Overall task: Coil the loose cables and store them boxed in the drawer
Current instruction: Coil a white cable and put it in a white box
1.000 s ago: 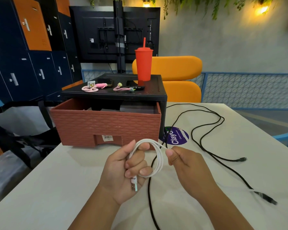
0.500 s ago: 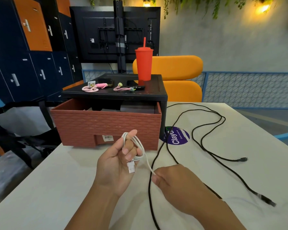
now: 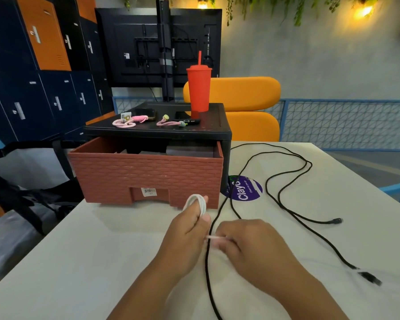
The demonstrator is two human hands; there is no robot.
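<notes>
The white cable (image 3: pixel 198 202) is now a tight coil with only a short tail left (a second ago a wide loop still hung open); winding looks almost done. The left hand (image 3: pixel 187 229) grips the coil, fingers curled round it, above the worktop (image 3: pixel 102 250) before the open drawer (image 3: pixel 148 172); the right hand (image 3: pixel 252 245) has closed in, fingers pinching the tail; the black cable (image 3: pixel 206 262) lies loose.

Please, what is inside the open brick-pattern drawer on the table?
Only the tops of flat grey shapes, perhaps boxes, show above the drawer front. The front wall and the black cabinet top cover the rest of the inside.
</notes>
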